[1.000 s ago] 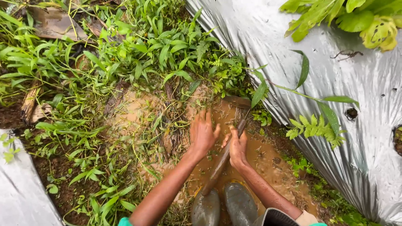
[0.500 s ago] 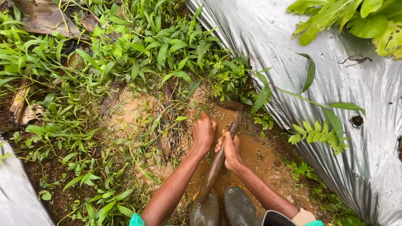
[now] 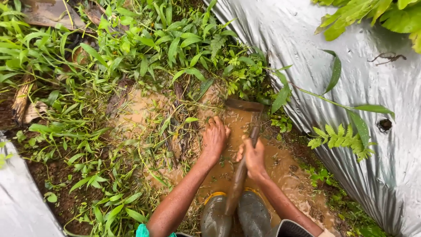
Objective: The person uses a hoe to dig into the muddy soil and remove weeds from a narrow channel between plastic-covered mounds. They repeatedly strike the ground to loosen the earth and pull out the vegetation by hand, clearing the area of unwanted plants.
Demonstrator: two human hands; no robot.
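Note:
My right hand (image 3: pixel 255 157) grips the muddy wooden handle of a hoe (image 3: pixel 241 170). Its blade (image 3: pixel 244 104) rests at the far edge of a puddle of brown muddy water (image 3: pixel 272 166). My left hand (image 3: pixel 214 138) lies just left of the handle, fingers curled down onto the wet mud and cut grass; I cannot tell whether it holds any stems. Both forearms reach in from the bottom of the view. My two muddy rubber boots (image 3: pixel 234 215) stand in the puddle under the handle's end.
Silver plastic mulch sheeting (image 3: pixel 351 74) rises along the right, with a hole (image 3: pixel 384 125) in it; another sheet (image 3: pixel 22 206) lies at the lower left. Dense green weeds (image 3: pixel 144 48) fill the furrow ahead and to the left. A fern (image 3: pixel 340 138) overhangs the right sheet.
The hoe blade and handle have shifted slightly forward and right. My left hand, spread a second ago, closed to a fist and now lies curled on the mud.

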